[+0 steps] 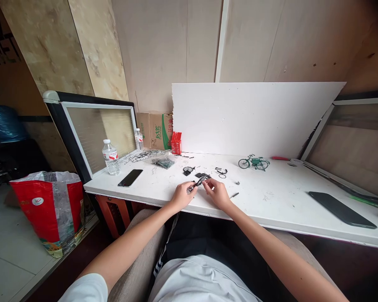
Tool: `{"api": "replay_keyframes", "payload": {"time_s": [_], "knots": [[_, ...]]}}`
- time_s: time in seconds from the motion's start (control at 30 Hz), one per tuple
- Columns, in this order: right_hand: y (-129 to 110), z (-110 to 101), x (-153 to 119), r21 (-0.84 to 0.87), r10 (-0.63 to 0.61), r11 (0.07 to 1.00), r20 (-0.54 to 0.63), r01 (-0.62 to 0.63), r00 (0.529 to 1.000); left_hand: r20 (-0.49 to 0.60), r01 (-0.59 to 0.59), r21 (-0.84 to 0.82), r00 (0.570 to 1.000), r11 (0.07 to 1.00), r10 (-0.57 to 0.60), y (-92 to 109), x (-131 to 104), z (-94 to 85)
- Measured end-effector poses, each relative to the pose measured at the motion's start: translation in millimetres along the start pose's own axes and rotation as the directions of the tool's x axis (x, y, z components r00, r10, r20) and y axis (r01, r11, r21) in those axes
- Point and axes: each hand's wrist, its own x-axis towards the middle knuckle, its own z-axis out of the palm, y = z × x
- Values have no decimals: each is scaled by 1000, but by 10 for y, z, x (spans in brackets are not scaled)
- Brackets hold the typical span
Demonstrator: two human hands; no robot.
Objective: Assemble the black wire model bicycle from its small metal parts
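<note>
Near the front edge of the white table, a small dark model part is held between my two hands. My left hand has its fingers closed on the part's left end. At the other end, my right hand pinches it with thumb and fingers. Small black pieces with a wheel lie just beyond my left hand. More loose black pieces are beyond my right hand. A green model bicycle stands upright farther back on the right.
At the left are a phone, a water bottle, black part frames and a plastic bag of parts. Behind them stand cartons. A dark flat case lies at the right, and a white board leans behind.
</note>
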Motion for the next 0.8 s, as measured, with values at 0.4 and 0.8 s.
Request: {"api": "replay_keyframes", "payload": {"time_s": [0.4, 0.8], "knots": [[35, 25, -39, -17, -78, 997, -117, 77, 990, -21, -29, 14, 999, 999, 29, -10, -47, 1], [-39, -30, -16, 129, -35, 991, 32, 31, 999, -32, -161, 239, 984, 958, 174, -47, -103, 29]]}}
